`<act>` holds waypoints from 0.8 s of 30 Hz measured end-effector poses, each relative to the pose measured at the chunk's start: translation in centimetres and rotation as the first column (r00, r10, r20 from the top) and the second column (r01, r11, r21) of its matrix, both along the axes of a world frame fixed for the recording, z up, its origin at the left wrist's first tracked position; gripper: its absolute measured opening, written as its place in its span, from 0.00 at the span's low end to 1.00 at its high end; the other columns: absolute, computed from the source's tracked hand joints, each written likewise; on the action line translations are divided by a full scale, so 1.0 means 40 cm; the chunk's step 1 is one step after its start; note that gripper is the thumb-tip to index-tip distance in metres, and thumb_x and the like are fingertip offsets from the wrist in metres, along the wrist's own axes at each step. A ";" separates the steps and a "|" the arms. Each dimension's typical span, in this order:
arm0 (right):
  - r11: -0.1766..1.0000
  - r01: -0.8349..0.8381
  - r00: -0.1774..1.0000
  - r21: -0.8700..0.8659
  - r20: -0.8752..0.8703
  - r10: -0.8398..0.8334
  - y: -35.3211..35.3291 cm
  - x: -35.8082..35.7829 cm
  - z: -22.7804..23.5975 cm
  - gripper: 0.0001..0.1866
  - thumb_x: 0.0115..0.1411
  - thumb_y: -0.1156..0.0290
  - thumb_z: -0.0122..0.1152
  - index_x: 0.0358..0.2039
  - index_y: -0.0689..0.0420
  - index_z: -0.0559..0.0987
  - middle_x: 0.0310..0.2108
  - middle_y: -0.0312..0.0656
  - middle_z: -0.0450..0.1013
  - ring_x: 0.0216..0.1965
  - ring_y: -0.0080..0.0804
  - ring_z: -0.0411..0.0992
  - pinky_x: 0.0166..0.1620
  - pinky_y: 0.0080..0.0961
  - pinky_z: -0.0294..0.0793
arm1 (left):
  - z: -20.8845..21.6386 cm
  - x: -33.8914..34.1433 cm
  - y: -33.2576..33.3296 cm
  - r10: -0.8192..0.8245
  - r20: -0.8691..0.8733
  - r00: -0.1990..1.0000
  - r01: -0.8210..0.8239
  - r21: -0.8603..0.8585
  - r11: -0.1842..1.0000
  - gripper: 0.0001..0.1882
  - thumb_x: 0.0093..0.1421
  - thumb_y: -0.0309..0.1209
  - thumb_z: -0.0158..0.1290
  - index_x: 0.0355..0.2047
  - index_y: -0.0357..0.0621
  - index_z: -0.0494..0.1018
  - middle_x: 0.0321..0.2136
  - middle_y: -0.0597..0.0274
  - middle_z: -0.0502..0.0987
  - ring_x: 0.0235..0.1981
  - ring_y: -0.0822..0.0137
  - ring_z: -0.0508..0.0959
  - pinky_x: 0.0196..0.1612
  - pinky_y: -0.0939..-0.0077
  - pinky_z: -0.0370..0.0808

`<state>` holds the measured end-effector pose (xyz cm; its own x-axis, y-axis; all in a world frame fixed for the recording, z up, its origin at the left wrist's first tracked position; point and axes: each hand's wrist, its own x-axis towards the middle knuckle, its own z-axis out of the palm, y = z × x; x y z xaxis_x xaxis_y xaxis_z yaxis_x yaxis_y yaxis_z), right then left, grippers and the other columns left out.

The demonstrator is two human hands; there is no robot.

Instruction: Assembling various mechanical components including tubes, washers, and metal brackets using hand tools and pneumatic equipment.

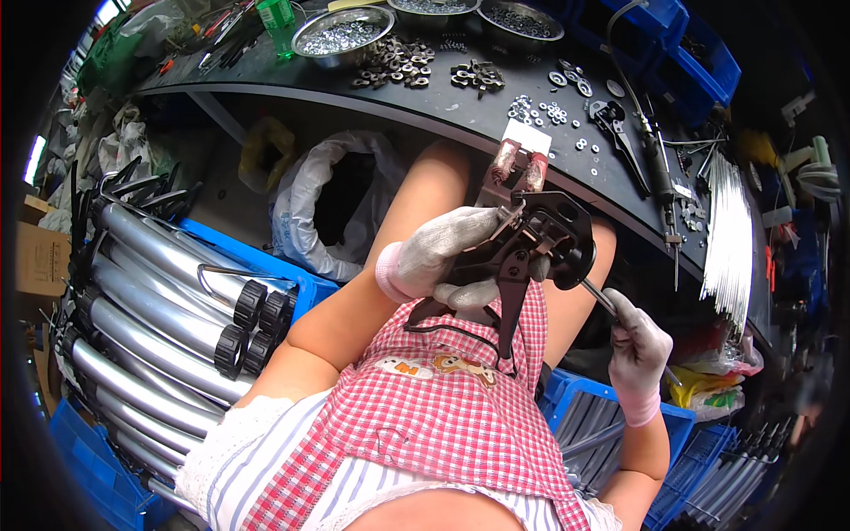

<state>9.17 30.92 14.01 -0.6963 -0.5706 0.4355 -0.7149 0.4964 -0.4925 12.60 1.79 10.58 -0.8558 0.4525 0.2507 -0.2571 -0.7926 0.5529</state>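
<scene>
Over my lap, my left hand (453, 255), in a pale grey-smudged glove, grips a black mechanical assembly (518, 288) with a rounded plate, a lever-like arm and small metal fittings. A thin metal rod (599, 296) runs from the right side of this assembly into my right hand (641, 347). That hand, gloved too, has its fingers closed around the rod. Just beyond the assembly, at the bench edge, stand two posts wrapped in reddish-brown material (505, 161). Where the rod meets the assembly is partly hidden.
The dark bench (266, 81) carries metal bowls (343, 37) of small parts, loose washers (553, 112), another black assembly (617, 133), a hanging tool (657, 164) and thin rods (730, 239). Silver tubes (164, 292) are stacked left; a lined bin (297, 208) stands under the bench.
</scene>
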 end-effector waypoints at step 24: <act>0.963 0.262 0.948 0.057 0.172 -0.268 0.260 -0.171 0.055 0.10 0.60 0.66 0.62 0.30 0.59 0.76 0.21 0.33 0.67 0.23 0.25 0.63 0.28 0.22 0.59 | -0.032 -0.014 -0.087 0.129 -0.075 0.989 -0.123 0.083 0.989 0.28 0.70 0.49 0.35 0.57 0.38 0.65 0.55 0.39 0.70 0.07 0.83 0.52 0.10 0.90 0.48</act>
<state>2.33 41.31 16.21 -0.8883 -0.3672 0.2759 -0.4585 0.6741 -0.5791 12.05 -1.67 9.30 -0.8807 0.3186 0.3505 -0.1100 -0.8573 0.5029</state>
